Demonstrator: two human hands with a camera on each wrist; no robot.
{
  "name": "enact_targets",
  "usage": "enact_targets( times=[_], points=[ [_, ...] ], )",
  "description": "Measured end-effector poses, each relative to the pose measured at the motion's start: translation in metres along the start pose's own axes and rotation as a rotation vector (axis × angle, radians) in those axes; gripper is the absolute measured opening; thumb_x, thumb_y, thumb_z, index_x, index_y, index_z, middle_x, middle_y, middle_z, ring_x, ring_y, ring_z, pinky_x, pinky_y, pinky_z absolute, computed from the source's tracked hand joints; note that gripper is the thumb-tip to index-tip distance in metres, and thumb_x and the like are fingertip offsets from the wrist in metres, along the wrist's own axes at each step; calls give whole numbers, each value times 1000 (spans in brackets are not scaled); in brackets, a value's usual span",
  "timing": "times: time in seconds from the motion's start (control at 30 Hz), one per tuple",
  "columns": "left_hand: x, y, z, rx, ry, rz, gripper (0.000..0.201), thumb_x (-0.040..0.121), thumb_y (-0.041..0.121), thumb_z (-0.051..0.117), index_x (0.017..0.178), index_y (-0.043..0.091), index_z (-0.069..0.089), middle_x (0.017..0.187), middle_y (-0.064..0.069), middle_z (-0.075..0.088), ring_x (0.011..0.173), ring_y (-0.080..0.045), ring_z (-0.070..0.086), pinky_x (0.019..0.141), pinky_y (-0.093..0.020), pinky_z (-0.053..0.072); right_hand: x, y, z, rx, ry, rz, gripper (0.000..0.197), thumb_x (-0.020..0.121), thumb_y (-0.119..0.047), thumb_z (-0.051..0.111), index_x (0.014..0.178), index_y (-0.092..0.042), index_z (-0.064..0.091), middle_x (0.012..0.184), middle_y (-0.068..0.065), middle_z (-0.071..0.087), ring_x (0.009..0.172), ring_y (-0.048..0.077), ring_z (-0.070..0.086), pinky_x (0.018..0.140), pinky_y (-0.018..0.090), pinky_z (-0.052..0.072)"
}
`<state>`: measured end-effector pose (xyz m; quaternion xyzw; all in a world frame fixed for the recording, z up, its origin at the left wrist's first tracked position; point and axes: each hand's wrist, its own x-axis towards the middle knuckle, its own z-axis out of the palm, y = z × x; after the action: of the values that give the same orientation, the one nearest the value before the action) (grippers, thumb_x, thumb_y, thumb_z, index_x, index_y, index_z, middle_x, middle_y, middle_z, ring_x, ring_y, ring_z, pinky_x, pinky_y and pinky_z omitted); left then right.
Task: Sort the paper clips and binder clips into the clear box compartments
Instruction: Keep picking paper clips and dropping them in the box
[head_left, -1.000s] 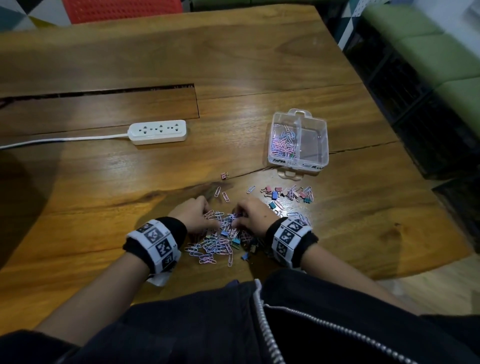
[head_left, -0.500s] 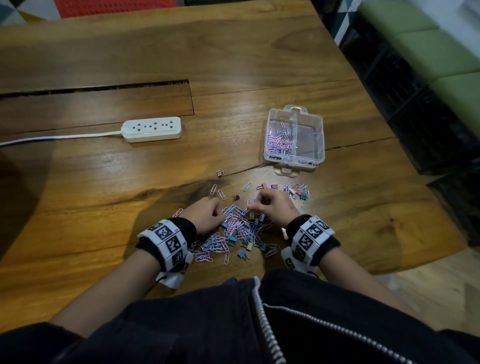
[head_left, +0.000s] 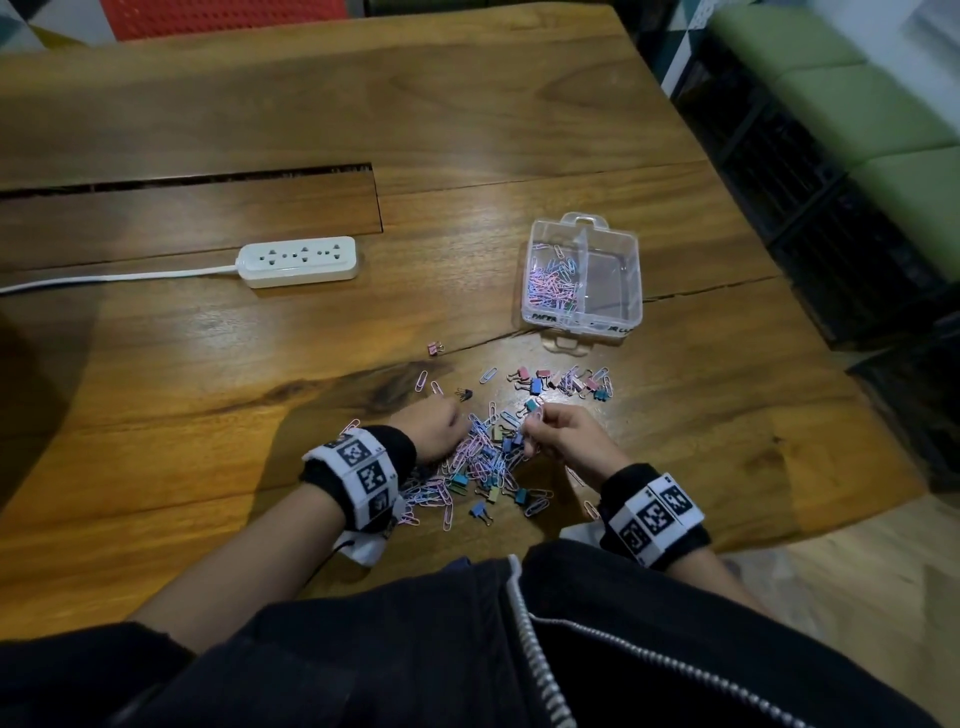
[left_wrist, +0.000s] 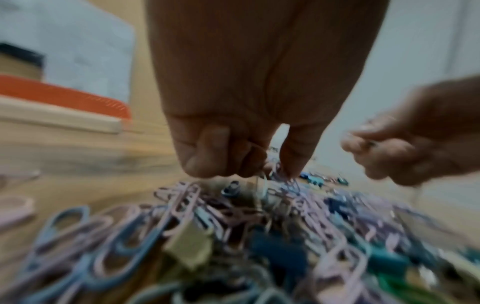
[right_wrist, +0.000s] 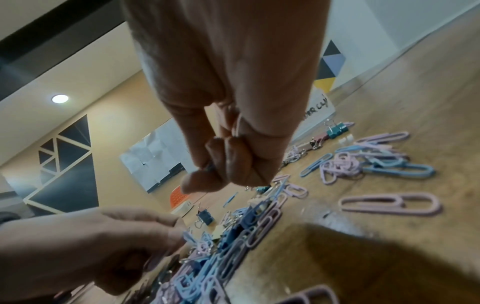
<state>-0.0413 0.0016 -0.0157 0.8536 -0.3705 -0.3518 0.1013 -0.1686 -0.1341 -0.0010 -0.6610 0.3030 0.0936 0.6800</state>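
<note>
Clear box (head_left: 584, 317) in the head view: it sits on the wooden table (head_left: 208, 130), ahead and to the right of both your hands, its divider running away from you. Paper clips fill the left compartment; the right one looks bare. Your right hand (head_left: 563, 434) is the nearer one to it and is lifted off the mixed pile (head_left: 485, 462), fingers curled with a pink paper clip (head_left: 536, 415) showing at the tips. Your left hand (head_left: 434, 428) is down at the pile's left edge. A smaller scatter of binder clips (head_left: 563, 382) lies between pile and box.

Left wrist view, blurred: left hand (left_wrist: 249, 144) has its fingers curled, tips in the clips; whether they hold one, cannot tell.

Right wrist view: right hand (right_wrist: 228, 164) is bunched tight, thumb against fingertips, pinching something small above the pile. Judgement: carry goes forward-right, to the left compartment if it is a paper clip.
</note>
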Motion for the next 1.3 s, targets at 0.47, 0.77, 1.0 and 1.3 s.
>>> enact_targets(
  times=[0.47,0.77,1.0,1.3],
  points=[
    [5,1,-9,-562,-12,-123,21,91,28,51,74,15,49,70,-1,47,52,-9,40,50,-22,36,16,-4,10,-209,64,61,28,93,2,30,82,-12,51,68,2,53,59,5,52,41,4,37],
    [-1,6,-1,221,62,100,46,81,38,64,122,23,51,121,-3,60,109,-22,57,86,-32,46,1,-2,-4,24,146,62,28,88,-10,44,61,-15,45,53,-3,47,48,11,43,44,19,34],
    [-3,5,9,281,169,173,21,88,33,52,99,16,58,104,-5,60,96,-22,58,79,-29,49,-6,13,13,-768,32,-98,35,71,-21,74,101,-16,58,101,0,48,93,12,44,82,25,40],
    [4,-3,-6,-564,9,1,28,90,27,36,64,16,41,67,1,42,59,-9,40,56,-23,33,-2,12,19,-970,16,-174,24,88,-18,53,106,-3,55,116,9,46,107,22,45,95,29,38]
  ],
)
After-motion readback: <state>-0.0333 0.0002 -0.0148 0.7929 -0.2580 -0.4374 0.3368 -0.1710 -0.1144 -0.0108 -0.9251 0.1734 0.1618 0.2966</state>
